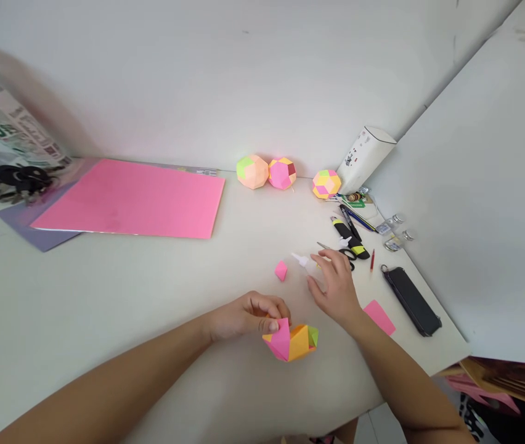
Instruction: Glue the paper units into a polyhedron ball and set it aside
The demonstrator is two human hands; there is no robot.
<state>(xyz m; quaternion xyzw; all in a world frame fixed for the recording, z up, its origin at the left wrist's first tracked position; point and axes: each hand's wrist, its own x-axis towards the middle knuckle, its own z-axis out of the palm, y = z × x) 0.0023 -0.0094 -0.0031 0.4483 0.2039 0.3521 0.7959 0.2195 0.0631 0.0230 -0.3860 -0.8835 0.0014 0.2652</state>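
Observation:
My left hand (256, 314) pinches a partly built folded-paper ball (297, 342) by its pink flap, thumb on top. The ball has pink, orange and green faces and is open along its upper side. My right hand (339, 287) has its thumb and fingers around a small white glue bottle (314, 269), whose pointed nozzle faces left. The palm hides part of the bottle. A small folded pink paper piece (281, 270) lies on the table just left of the nozzle.
Finished paper balls (252, 171) stand along the wall beside a white tube (366, 159). Scissors (349, 256), cutters (350, 237) and a black case (413, 301) lie on the right. Pink sheets (137, 197) lie at back left. A pink note (379, 317) sits by my right forearm.

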